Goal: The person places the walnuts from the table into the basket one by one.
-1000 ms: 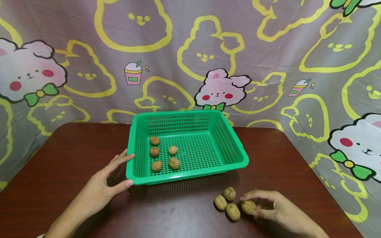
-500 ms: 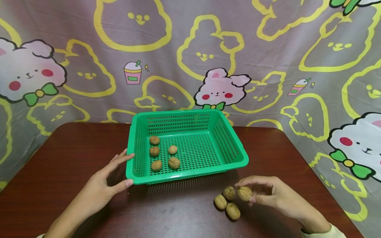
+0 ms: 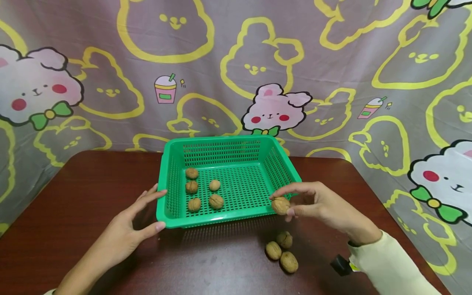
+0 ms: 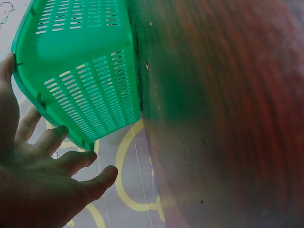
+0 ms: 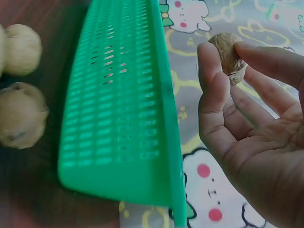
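My right hand (image 3: 321, 205) pinches a walnut (image 3: 281, 205) between thumb and fingers at the basket's front right corner. In the right wrist view, that walnut (image 5: 229, 54) shows at the fingertips, above the rim's level. The green plastic basket (image 3: 236, 214) has slotted walls and holds several nuts on its left side, among them a walnut (image 3: 216, 201) and a smaller, paler, smoother nut (image 3: 214, 185). My left hand (image 3: 121, 233) touches the basket's left rim with extended, spread fingers, the thumb at the front left corner. The left wrist view shows its fingers (image 4: 52, 137) along the rim.
Three walnuts lie grouped on the dark wooden table (image 3: 206, 262) in front of the basket, one of them the walnut (image 3: 289, 262) nearest me. A black object (image 3: 341, 265) shows by the right sleeve. A cartoon-printed cloth (image 3: 206, 78) hangs behind the table.
My right hand has lifted a walnut from beside the group on the table and carried it up and left to the basket's front right corner. The left hand stays at the rim.
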